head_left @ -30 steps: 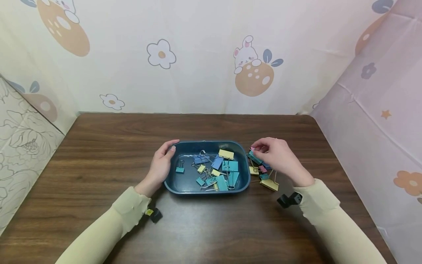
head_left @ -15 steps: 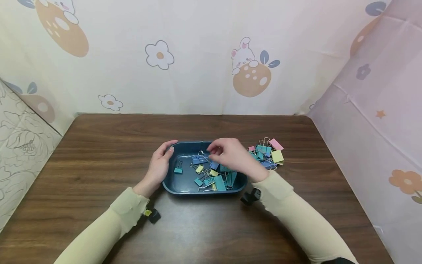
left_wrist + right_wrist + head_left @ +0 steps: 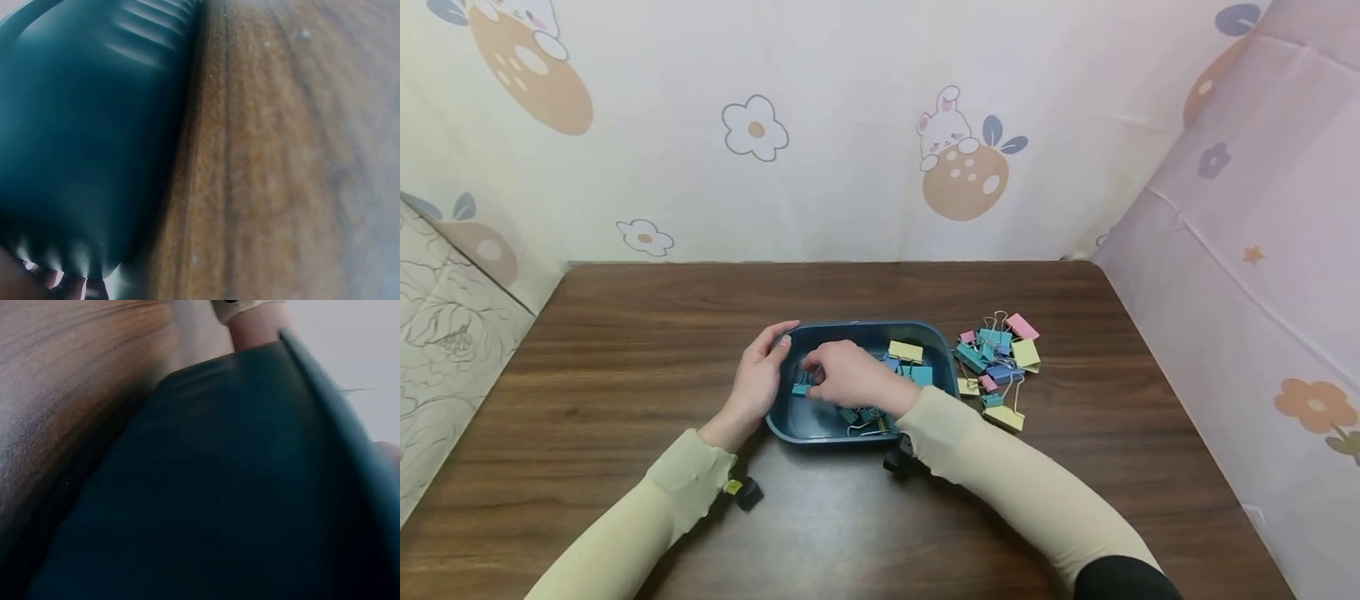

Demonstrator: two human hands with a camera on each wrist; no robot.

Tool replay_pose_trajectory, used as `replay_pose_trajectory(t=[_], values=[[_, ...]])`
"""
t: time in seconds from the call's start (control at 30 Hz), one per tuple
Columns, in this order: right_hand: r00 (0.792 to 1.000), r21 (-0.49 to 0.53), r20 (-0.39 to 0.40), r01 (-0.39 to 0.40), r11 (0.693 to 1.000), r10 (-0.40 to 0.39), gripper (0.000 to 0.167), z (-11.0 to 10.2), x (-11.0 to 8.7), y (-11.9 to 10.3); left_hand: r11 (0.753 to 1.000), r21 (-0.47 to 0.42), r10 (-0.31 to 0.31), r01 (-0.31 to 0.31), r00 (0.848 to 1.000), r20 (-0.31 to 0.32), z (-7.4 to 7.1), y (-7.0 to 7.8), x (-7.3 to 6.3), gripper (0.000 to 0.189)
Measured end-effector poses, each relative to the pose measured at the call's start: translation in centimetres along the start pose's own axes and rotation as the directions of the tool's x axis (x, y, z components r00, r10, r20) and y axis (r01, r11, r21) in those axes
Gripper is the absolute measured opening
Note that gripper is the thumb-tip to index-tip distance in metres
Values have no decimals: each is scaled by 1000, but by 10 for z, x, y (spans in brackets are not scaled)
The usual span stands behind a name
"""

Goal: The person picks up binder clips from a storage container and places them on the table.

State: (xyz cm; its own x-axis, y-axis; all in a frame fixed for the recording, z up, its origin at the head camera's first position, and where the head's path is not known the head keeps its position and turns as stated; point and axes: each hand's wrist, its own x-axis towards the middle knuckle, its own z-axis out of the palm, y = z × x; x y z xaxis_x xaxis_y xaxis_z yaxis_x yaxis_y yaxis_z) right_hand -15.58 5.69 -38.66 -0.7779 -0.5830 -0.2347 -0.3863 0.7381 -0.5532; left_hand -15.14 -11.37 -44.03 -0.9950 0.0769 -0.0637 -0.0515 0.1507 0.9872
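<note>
A dark teal tray (image 3: pixel 827 429) with several binder clips in it stands mid-table. My left hand (image 3: pixel 756 379) grips its left end, thumb over the rim and fingers along the outer wall. My right hand (image 3: pixel 853 377) is over the tray's inside, with index finger and thumb parted around the wire handles of a small teal binder clip (image 3: pixel 801 390). Under and beside that hand lie other clips, partly hidden, including a yellow binder clip (image 3: pixel 906 351) and a larger teal one (image 3: pixel 917 375). In the right wrist view the tray's outer wall (image 3: pixel 206 475) fills the middle.
Right of the tray is a loose pile of binder clips, among them a pink clip (image 3: pixel 1022 326), a blue clip (image 3: pixel 1003 374) and a yellow clip (image 3: pixel 1003 417). The wooden table (image 3: pixel 647 333) meets a patterned curtain (image 3: pixel 842 208) at the back.
My right hand has moved left from the clip pile, across the tray, to the small teal binder clip at its left end. My left hand keeps its grip on the tray.
</note>
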Motion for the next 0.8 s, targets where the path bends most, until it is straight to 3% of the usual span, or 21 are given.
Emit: replay_pose_trajectory(t=[0.27,0.8], values=[[999,-199,42,27,980,-19,34,17,18,-7,1000,-13,-17,18,1000,16,-1,2,0,38],[999,-287,32,15,958,-6,15,21,17,-9,1000,-9,-22,22,1000,22,-1,2,-1,38]])
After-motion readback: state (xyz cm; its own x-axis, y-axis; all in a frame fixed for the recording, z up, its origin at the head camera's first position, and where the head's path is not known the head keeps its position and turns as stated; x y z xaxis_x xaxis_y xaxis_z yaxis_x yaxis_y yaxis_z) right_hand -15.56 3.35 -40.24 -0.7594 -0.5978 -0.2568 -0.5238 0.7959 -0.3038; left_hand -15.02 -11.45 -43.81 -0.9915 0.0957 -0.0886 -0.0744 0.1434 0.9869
